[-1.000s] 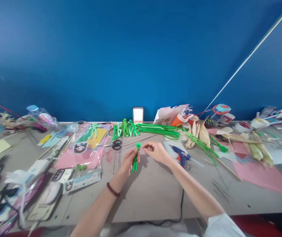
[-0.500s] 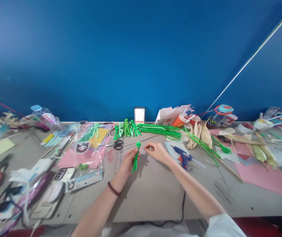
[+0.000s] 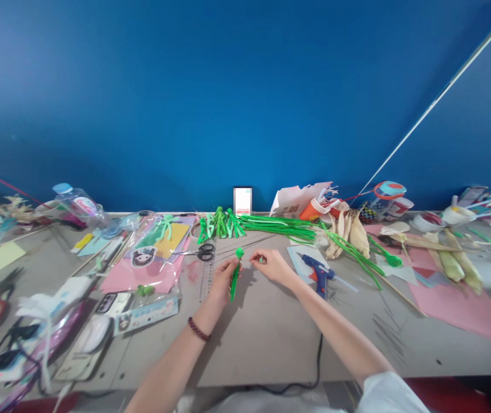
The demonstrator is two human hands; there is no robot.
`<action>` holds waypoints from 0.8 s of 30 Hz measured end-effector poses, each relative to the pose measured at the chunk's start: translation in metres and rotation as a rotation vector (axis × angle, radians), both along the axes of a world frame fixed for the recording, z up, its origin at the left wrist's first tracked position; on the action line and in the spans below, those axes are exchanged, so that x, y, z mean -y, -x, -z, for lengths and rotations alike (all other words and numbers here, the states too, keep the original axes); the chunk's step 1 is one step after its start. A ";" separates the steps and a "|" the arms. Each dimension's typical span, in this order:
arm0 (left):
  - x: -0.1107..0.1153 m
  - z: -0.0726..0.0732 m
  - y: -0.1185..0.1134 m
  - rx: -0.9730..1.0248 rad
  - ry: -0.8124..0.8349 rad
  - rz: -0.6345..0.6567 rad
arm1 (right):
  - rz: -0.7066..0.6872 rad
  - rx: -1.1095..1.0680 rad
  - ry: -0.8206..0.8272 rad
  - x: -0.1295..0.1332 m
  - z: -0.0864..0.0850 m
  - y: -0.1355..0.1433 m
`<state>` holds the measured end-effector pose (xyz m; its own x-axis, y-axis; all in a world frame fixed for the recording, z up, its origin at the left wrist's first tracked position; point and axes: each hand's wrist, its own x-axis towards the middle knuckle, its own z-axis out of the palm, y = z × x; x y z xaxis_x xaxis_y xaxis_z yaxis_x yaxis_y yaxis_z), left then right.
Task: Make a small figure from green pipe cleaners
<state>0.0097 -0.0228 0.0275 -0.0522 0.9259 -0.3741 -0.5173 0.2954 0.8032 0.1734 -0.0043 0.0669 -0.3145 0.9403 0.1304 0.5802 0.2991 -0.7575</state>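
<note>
Between the thumb and fingers of my left hand (image 3: 225, 278) is a green pipe-cleaner piece (image 3: 235, 282), with a rounded knob on top and strands hanging below. My right hand (image 3: 269, 264) is closed in a pinch just to its right, apart from it. A speck of green shows by those fingers, but what they grip is too small to make out. Behind my hands lie several finished-looking green pipe-cleaner figures (image 3: 219, 222) and a bundle of loose green pipe cleaners (image 3: 280, 226). Black-handled scissors (image 3: 205, 252) rest left of my left hand, near a clear ruler (image 3: 206, 278).
A blue glue gun (image 3: 323, 275) lies right of my right hand. Dried husks (image 3: 349, 235) and paper cups (image 3: 314, 209) stand behind it. At left are a plastic bag of coloured paper (image 3: 142, 272), a phone (image 3: 80, 358) and a bottle (image 3: 80, 202). A phone-like screen (image 3: 242, 201) leans against the wall.
The pipe-cleaner piece in my left hand has turned slightly, its knob shifting a little left and down. My right hand has barely moved and stays pinched.
</note>
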 end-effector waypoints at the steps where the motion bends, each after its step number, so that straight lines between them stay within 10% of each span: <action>1: 0.000 0.000 0.000 -0.014 -0.007 -0.003 | 0.000 0.001 -0.002 0.000 0.001 0.000; 24: -0.001 0.006 0.000 -0.080 -0.008 -0.015 | -0.023 0.024 0.034 -0.001 0.009 0.002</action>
<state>0.0094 -0.0219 0.0216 -0.0956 0.9278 -0.3605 -0.4558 0.2812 0.8445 0.1714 -0.0036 0.0582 -0.3386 0.9365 0.0909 0.5919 0.2872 -0.7531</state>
